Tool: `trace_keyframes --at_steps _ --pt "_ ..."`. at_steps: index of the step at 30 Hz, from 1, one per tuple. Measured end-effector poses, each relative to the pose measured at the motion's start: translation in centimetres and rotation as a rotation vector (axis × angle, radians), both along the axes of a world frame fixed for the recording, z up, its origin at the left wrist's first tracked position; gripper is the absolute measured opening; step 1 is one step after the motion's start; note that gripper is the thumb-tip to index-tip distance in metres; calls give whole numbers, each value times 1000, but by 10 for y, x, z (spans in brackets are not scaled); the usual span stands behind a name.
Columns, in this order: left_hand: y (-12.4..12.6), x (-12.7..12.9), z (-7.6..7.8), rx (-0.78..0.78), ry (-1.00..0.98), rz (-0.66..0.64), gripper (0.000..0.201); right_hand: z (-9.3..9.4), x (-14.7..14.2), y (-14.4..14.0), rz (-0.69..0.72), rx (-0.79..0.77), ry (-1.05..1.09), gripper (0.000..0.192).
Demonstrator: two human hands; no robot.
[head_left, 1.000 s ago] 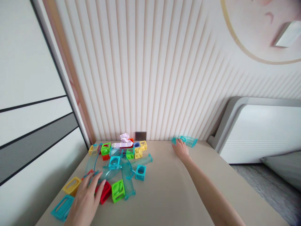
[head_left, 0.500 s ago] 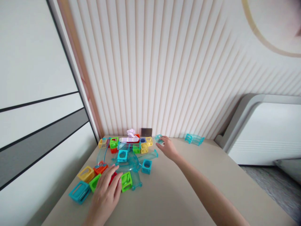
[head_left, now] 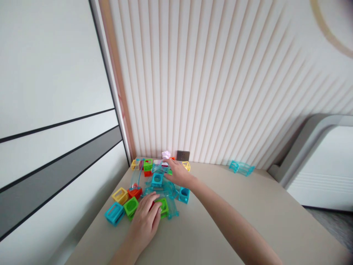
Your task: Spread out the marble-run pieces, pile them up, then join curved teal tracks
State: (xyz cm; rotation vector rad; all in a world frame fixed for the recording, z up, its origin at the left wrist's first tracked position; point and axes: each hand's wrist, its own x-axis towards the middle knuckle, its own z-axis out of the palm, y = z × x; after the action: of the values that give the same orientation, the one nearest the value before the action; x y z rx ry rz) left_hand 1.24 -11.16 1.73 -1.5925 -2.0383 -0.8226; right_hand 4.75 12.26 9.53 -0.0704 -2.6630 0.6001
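The heap of glossy hollow plastic cube frames and clear turquoise curved track pieces (head_left: 162, 189) lies at the far left corner of the smooth beige table (head_left: 220, 228), against the ribbed wall. The left hand (head_left: 146, 221) lies flat, fingers together, on a green cube frame (head_left: 164, 206), seemingly steadying it. The right hand (head_left: 179, 173) reaches into the heap's far side; whether it grips anything cannot be told, while two more turquoise track pieces (head_left: 242, 168) lie well apart.
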Motion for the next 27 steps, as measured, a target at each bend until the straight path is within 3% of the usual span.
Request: trace_keyframes --at_steps 5,9,11,14,17,22,24,27 --pt "-6 -2 11 117 -3 15 19 17 -23 -35 131 125 -7 38" --pt "-20 -20 14 252 0 256 16 26 -27 -60 167 300 -75 30" --pt "-26 -29 13 227 -9 378 23 26 -22 -68 156 338 -87 32" --pt "-29 -33 10 85 5 469 43 21 -4 -67 83 277 -49 38" --pt "-26 -30 6 -31 41 475 49 7 27 -46 -136 157 -6 43" --pt "-11 -25 3 -157 109 483 48 -32 86 22 -658 28 -123 43" --pt "-3 -24 4 -190 118 503 48 -47 101 47 -750 -8 -195 41" --pt "9 -23 6 -237 107 547 45 -66 105 70 -737 -26 -228 42"
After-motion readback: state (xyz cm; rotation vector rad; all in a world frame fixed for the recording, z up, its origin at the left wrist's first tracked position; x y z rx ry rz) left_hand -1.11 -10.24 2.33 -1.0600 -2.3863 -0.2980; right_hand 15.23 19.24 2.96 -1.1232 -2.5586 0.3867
